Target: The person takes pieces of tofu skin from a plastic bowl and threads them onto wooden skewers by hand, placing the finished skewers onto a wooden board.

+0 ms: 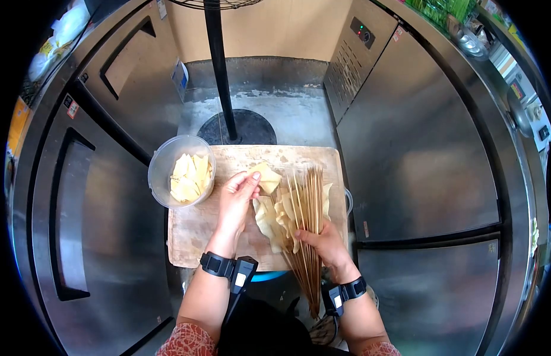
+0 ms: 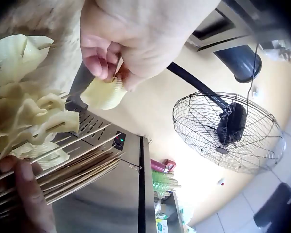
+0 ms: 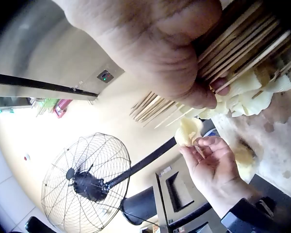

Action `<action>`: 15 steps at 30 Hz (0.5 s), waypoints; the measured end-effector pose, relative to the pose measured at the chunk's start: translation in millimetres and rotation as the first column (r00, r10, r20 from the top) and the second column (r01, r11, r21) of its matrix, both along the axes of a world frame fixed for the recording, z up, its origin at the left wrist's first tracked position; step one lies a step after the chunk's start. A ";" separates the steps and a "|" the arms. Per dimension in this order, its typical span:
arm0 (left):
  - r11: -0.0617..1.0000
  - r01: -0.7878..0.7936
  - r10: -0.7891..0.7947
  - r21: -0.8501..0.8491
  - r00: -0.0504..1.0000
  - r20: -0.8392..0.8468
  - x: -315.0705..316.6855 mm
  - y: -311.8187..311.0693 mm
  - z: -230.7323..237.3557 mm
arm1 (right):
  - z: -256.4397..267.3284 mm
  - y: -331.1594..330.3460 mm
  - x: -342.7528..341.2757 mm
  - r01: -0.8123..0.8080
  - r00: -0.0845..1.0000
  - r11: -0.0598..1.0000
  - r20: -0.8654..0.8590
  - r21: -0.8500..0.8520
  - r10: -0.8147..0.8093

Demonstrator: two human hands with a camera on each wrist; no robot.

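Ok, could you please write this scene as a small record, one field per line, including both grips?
Left grip: pinches one pale yellow slice
Right grip: holds a bundle of wooden skewers
Threaded on some skewers: wavy slices
Work surface: wooden board
Clear tub: at the board's far left corner, containing loose slices
Beyond board: black fan stand
Both sides: metal cabinets

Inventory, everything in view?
cutting board: one, pale brown, centre
tub: one, clear, board's far-left corner
loose slices: uncounted, pale yellow, in tub
skewers: uncounted, tan, right of centre
threaded slices: several, pale yellow, on skewers
pinched slice: one, pale yellow, above board
fan: one, black, beyond board
steel cabinets: several, grey, both sides
counter clutter: uncounted, mixed, upper corners
wrist devices: two, black, lower centre
sleeves: two, red, bottom edge
left hand: one, bare, pinching slice
right hand: one, bare, gripping skewers
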State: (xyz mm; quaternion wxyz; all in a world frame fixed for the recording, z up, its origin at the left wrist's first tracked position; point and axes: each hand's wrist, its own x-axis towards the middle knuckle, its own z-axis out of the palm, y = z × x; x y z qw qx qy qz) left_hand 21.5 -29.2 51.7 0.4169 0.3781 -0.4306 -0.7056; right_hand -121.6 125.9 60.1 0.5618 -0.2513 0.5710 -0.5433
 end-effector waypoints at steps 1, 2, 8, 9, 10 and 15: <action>0.993 -0.049 0.055 -0.105 0.996 0.064 -0.5 -0.9 -5.0 | 0.2 0.2 0.1 0.000 1.000 1.000 -0.005 0.000 0.000; 0.973 -0.089 0.117 -0.212 0.986 0.122 -0.7 -2.4 -11.0 | -0.4 0.4 -0.4 -0.008 1.000 1.000 0.006 0.011 0.007; 0.994 -0.088 0.095 0.063 0.988 -0.122 2.8 -5.3 -5.2 | -2.7 -0.2 -0.9 -0.019 1.000 1.000 0.024 0.013 0.019; 0.989 -0.088 0.109 0.119 0.977 -0.181 2.4 -3.6 -5.0 | -0.9 -0.5 -0.9 -0.020 0.999 1.000 0.025 0.014 0.019; 0.981 -0.084 0.125 0.174 0.963 -0.239 2.2 -2.8 -5.3 | -0.1 -0.7 -1.1 -0.020 0.999 1.000 0.027 0.016 0.019; 0.829 0.035 0.243 0.558 0.876 -0.416 7.2 -8.8 -13.4 | 3.4 -3.1 2.5 0.029 1.000 1.000 0.006 -0.008 -0.029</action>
